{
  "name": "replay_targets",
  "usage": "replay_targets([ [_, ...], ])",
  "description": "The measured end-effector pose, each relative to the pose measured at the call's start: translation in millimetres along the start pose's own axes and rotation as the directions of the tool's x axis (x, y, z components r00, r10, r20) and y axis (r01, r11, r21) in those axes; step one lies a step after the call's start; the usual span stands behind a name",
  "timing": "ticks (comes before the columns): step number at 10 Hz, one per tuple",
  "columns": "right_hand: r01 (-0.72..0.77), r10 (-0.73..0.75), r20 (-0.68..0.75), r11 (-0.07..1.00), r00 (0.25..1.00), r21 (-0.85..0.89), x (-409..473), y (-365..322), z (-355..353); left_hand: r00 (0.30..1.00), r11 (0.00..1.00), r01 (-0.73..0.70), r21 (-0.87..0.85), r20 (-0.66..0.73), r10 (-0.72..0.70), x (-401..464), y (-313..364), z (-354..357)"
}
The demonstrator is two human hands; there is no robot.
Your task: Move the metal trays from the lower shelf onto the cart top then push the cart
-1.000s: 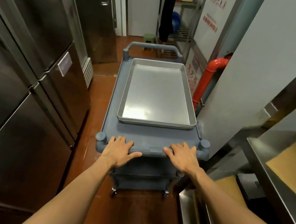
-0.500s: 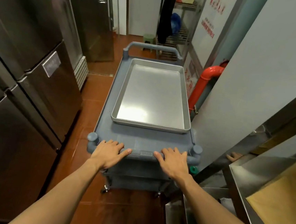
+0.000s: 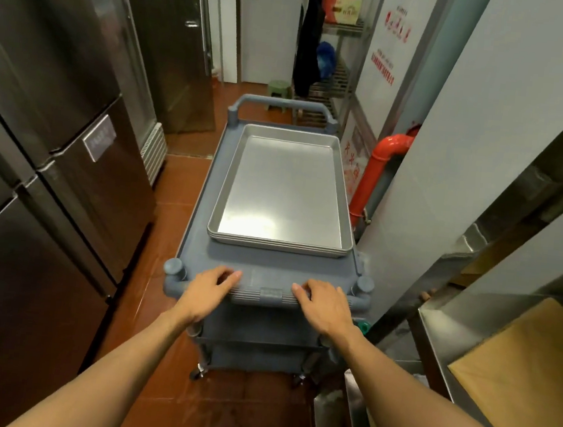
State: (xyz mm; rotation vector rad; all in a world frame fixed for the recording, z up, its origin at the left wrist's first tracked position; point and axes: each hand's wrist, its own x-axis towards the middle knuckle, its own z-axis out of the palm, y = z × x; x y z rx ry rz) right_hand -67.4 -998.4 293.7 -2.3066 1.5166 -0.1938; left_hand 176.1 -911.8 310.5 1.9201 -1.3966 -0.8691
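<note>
Metal trays (image 3: 283,193) lie stacked on the grey cart (image 3: 201,212) top, long axis pointing away down the aisle. Nearest, left hand (image 3: 209,289) and right hand (image 3: 324,303) grip the cart handle (image 3: 267,296).

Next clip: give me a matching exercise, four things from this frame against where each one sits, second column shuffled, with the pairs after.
Things:
1. metal trays
2. left hand
3. red pipe
4. green stool

Places:
A. on the floor far ahead, near the white door
B. stacked on the cart top
C. beside the wall, right of the cart
D. on the near cart handle

Pairs: 1-B, 2-D, 3-C, 4-A
</note>
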Motion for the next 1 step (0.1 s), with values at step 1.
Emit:
replay_targets([
  [1, -0.123, 0.142, -0.058, 0.960, 0.988, 0.253, -12.7, -8.8, -13.5, 0.995, 0.899, 0.055, -0.433, -0.050, -0.085, -21.8, 30.1, -3.4],
])
